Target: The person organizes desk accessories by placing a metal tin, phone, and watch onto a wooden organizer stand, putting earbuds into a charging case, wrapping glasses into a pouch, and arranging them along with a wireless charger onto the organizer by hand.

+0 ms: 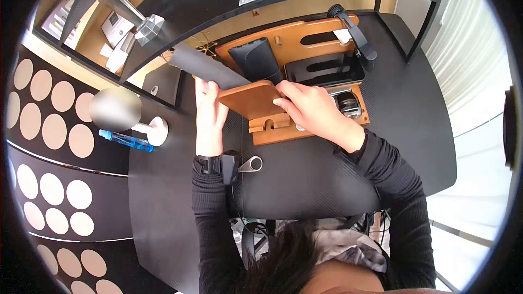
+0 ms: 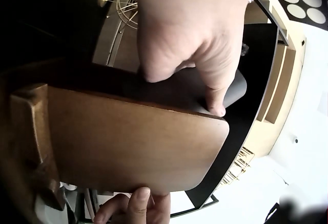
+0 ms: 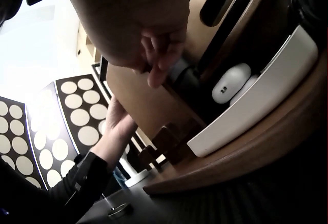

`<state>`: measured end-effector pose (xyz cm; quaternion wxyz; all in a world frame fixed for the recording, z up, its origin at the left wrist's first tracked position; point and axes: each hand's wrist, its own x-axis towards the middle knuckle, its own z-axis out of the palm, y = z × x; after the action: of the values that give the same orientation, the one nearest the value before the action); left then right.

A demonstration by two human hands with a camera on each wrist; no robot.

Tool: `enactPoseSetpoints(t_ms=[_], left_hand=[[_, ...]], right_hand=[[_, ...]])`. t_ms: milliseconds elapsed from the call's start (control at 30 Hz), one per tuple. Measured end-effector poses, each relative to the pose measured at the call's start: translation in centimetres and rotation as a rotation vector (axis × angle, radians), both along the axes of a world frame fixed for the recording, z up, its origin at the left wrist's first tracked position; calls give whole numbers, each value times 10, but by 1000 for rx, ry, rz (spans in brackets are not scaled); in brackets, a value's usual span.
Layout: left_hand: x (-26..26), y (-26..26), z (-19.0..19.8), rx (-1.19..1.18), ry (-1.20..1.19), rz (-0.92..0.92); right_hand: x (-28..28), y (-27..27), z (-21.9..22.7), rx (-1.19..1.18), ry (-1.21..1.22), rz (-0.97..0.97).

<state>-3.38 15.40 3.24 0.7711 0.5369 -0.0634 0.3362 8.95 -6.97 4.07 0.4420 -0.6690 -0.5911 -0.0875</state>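
A brown wooden desk organizer (image 1: 310, 132) stands on the black desk, with an upright wooden panel (image 1: 253, 99) at its left front. My right hand (image 1: 318, 110) pinches this panel's right edge, thumb on the front face. Behind the panel, a flat dark grey piece (image 1: 204, 67) with rounded corners slants up to the left. My left hand (image 1: 210, 111) grips the grey piece near the panel's left edge; in the left wrist view its thumb (image 2: 217, 101) lies right at the panel's edge. Some fingers are hidden behind. White earbuds (image 3: 231, 83) sit in a white tray (image 3: 256, 101) on the organizer.
The organizer also holds a black case (image 1: 255, 59), a glossy black tray (image 1: 324, 71) and a black watch (image 1: 348, 104). A metal ring-ended piece (image 1: 251, 164) lies in front. To the left are a round white-based mirror (image 1: 115, 110) and a blue tube (image 1: 126, 140). A black-framed shelf (image 1: 218, 22) overhangs the back.
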Motion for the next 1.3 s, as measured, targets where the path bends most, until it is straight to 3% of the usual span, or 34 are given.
enactPoseSetpoints(t_ms=[100,167,233,400,467,567,667,767,900,1000,1033,1133,1233,1300], left_hand=[[2,-16,3,-88,150,81],[2,-8,-9,0,175,77],[2,-3,-15,6,264,-103],[-1,-3,-11,105,421,-63],[1,-6,-4,356,501,26],[-1,8,-3,512,621,92],[1,-10,-5,721,487,211],[5,-9,-18,686,521,280],[-5,6,-33,520,513,88],[-20,7,-29,535,588,175],[-27,-3,-19,538,533,302],[-56,0,1,525,485,209],[-101,-1,-8,468,653,168],[-120,-18,-9,674,791,89]], right_hand=[[0,0,-2,10,-4,7],[0,0,-1,15,2,3],[-1,0,-2,19,10,0],[-1,-1,-1,-6,2,12],[-1,0,-2,9,6,19],[0,1,-5,24,7,20],[-1,2,-6,35,1,7],[-2,2,-6,36,1,2],[1,2,-8,-40,1,-20],[5,0,-15,-85,-21,-27],[5,-2,-14,-91,-20,-22],[7,-5,-12,-86,-14,-18],[8,-6,-8,-115,-39,-47],[9,-8,-3,-113,-14,-52]])
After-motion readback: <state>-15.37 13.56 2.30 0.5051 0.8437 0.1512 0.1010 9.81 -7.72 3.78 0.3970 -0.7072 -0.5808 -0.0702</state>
